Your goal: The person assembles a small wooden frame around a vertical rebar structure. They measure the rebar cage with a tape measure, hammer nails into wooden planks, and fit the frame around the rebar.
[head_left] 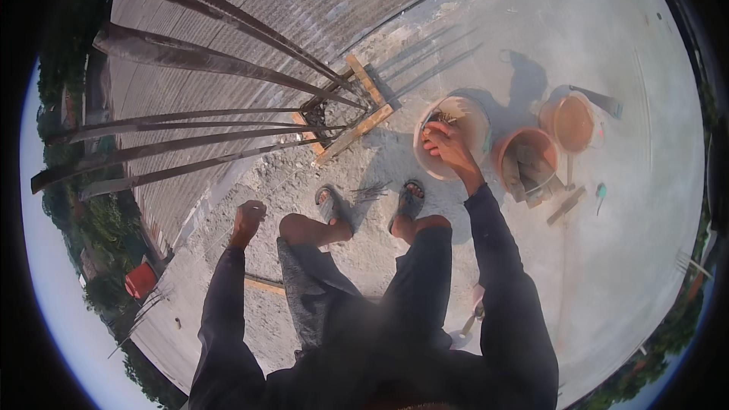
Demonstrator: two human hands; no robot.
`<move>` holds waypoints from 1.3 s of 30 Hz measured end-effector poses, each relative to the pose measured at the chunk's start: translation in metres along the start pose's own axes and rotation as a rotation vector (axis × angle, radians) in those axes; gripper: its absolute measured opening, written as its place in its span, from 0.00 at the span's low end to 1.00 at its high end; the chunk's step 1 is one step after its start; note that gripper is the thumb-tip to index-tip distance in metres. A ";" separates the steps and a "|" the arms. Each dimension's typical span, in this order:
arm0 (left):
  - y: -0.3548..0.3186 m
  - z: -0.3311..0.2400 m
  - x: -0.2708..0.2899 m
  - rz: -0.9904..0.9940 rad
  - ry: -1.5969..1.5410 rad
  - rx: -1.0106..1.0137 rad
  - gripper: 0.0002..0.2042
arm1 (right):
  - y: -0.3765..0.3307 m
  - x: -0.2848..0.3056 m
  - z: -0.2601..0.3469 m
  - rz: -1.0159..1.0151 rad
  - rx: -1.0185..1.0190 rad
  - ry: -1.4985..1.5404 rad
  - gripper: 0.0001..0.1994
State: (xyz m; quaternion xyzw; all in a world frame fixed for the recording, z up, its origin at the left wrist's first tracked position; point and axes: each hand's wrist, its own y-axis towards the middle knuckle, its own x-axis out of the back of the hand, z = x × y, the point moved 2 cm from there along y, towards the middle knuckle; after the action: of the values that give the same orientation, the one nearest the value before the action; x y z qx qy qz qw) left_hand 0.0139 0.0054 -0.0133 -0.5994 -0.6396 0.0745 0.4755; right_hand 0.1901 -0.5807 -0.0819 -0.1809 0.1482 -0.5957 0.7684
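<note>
Bucket (pixel 474 127) sits beneath your right hand (pixel 448 144), fingers curled; your left hand (pixel 248 220) hangs near your knee (pixel 298 229), half-curled; cannot tell whether either grips anything.

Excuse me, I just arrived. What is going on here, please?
A person sits or squats, knees bent. The right hand is at the mouth of a pale bucket; whether it grips anything is unclear. The left hand is well apart from the bucket, loosely curled. Ahead, dark bars rise from a small wooden frame. An orange bucket stands right of the pale one.
</note>
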 end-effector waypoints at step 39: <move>0.249 0.202 -0.281 -0.178 -0.438 -0.294 0.41 | 0.119 -0.169 -0.360 0.004 -0.017 -0.489 0.25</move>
State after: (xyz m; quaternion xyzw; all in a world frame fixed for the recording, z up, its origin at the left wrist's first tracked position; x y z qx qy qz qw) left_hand -0.0014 -0.0669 -0.4331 -0.5732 -0.7811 0.0666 0.2386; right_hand 0.0919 -0.4264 -0.4548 -0.3261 -0.0371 -0.5315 0.7809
